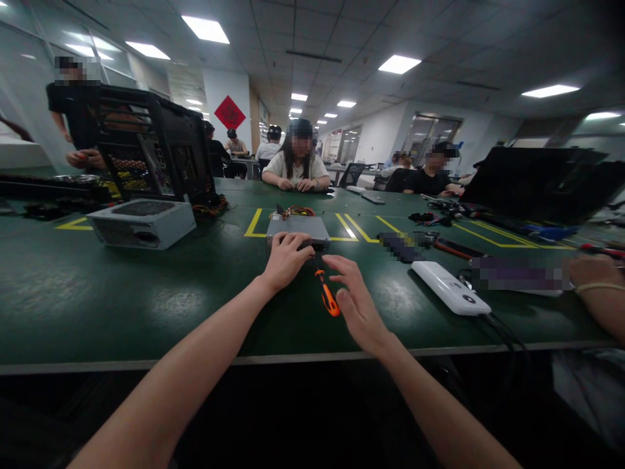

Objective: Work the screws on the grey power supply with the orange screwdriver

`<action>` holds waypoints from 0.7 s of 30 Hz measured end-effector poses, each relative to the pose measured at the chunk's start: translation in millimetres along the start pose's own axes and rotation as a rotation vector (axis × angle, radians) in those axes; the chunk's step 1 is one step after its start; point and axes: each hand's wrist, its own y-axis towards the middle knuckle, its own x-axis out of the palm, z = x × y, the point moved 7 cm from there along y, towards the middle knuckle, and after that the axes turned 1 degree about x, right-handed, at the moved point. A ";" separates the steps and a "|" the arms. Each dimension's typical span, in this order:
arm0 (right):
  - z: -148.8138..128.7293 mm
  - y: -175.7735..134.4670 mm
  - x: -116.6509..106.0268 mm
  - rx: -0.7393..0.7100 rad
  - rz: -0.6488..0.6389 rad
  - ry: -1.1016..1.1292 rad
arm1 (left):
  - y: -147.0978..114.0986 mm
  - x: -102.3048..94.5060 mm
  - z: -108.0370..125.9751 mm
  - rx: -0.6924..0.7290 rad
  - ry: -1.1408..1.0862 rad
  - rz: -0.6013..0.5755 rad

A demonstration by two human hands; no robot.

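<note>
A grey metal computer power supply unit [303, 227] lies on the green table in front of me, a bundle of coloured cables behind it. My left hand [287, 257] grips its near edge, fingers bent over the top. An orange and black screwdriver [330, 301] points its shaft at the unit's near face, handle towards me. The shaft's tip is close to my left fingertips; whether they touch it I cannot tell. Just right of the handle, my right hand [355, 299] is open, fingers apart and holding nothing.
Another power supply unit [146, 223] sits at left before an open black computer case [159, 146]. On the right lie a white power bank [449, 286] with cables and a dark panel [537, 185]. A co-worker's arm [598, 286] rests far right; another person [297, 163] sits opposite.
</note>
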 end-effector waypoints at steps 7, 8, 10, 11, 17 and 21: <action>-9.7 5.7 8.7 -0.366 -0.380 -0.368 | 1.4 1.7 -3.1 -0.057 -0.026 0.011; -6.4 10.9 7.4 -0.383 -0.355 -0.359 | 1.5 1.4 -3.1 -0.053 -0.032 0.015; -1.2 20.5 7.6 -0.438 -0.307 -0.359 | 1.4 0.3 -3.5 -0.048 -0.047 0.020; -0.8 23.4 10.0 -0.502 -0.290 -0.393 | 1.1 0.0 -3.9 -0.045 -0.055 0.017; -10.6 3.9 40.3 -1.136 -0.175 -0.858 | -5.6 -2.3 -13.2 -0.079 -0.039 0.012; -8.1 -1.4 34.4 -1.098 -0.168 -0.947 | -9.9 -2.1 -20.1 -0.125 -0.012 -0.004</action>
